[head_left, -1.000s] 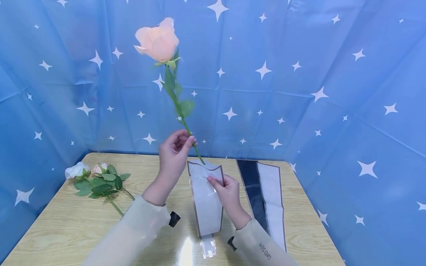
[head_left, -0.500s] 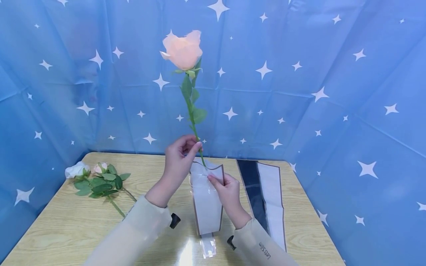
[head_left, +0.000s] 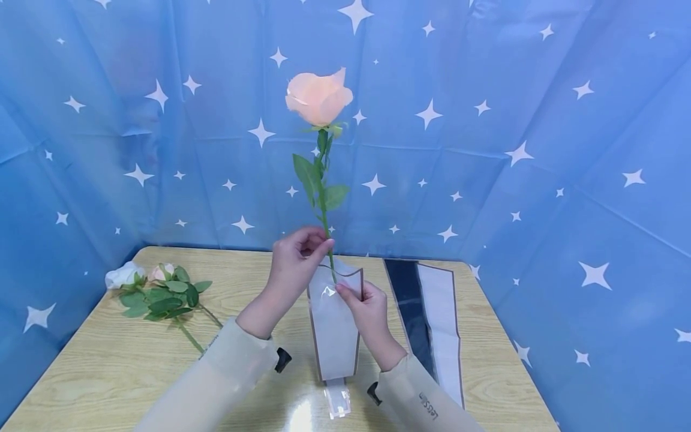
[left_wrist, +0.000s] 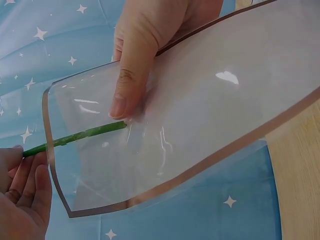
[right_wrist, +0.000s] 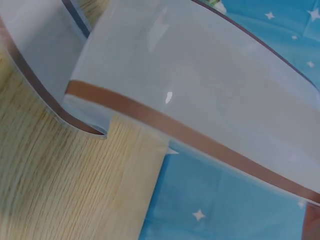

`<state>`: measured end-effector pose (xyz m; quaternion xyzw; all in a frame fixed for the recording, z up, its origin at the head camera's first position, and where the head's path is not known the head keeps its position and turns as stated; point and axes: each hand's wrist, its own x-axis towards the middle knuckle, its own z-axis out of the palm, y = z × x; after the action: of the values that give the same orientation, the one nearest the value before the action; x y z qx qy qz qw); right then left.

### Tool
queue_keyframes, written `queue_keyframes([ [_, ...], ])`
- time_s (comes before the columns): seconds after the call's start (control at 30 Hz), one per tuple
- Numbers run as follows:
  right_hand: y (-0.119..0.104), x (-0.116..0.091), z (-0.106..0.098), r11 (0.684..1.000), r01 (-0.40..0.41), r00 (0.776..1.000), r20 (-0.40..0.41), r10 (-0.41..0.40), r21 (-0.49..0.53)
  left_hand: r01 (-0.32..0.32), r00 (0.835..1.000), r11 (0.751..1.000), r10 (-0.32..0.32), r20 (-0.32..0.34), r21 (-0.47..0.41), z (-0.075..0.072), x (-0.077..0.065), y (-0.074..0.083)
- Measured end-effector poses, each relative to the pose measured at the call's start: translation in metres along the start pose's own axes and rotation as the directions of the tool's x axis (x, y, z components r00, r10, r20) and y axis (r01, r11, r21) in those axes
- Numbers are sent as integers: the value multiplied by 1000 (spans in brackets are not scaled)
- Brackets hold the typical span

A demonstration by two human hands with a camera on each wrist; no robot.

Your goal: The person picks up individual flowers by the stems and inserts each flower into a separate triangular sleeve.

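Note:
A pale pink rose [head_left: 318,99] stands upright, its green stem pinched between thumb and fingers of my left hand [head_left: 296,261]. The lower stem end [left_wrist: 100,130] lies inside the mouth of a clear-fronted flower sleeve [head_left: 335,336] with a brown border. Near that mouth my right hand [head_left: 371,315] pinches the sleeve's right edge, thumb in front. In the left wrist view the stem tip sits just below the right thumb [left_wrist: 131,80]. The right wrist view shows mostly the sleeve [right_wrist: 200,85], curled over at its lower part; the right hand is barely in that view.
On the left of the wooden table [head_left: 97,372] lie a white rose [head_left: 125,276] and a smaller pink rose [head_left: 161,273] with leafy stems. Right of my hands, more flower sleeves [head_left: 439,324], white and dark, lie flat. A blue star-patterned curtain [head_left: 410,78] surrounds the table.
My left hand has moved down and slightly right, bringing the rose more upright. Its stem end has passed from above the sleeve's mouth to inside it. The right hand has hardly moved.

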<state>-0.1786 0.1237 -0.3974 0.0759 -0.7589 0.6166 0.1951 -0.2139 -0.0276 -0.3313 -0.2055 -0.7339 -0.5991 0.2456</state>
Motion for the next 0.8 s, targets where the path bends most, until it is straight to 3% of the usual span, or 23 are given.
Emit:
queue_keyframes([
  [0.33, 3, 1, 0, 999, 17, 1000, -3, -17, 27, 71, 995, 997, -70, 75, -10, 1, -4, 4],
  [0.6, 4, 1, 0, 998, 41, 999, 21, -42, 44, 61, 995, 998, -63, 81, 23, 2, -6, 5],
  [0.8, 3, 0, 1, 996, 69, 996, 56, -72, 52, 29, 997, 995, -35, 62, 98, 2, -7, 4],
])
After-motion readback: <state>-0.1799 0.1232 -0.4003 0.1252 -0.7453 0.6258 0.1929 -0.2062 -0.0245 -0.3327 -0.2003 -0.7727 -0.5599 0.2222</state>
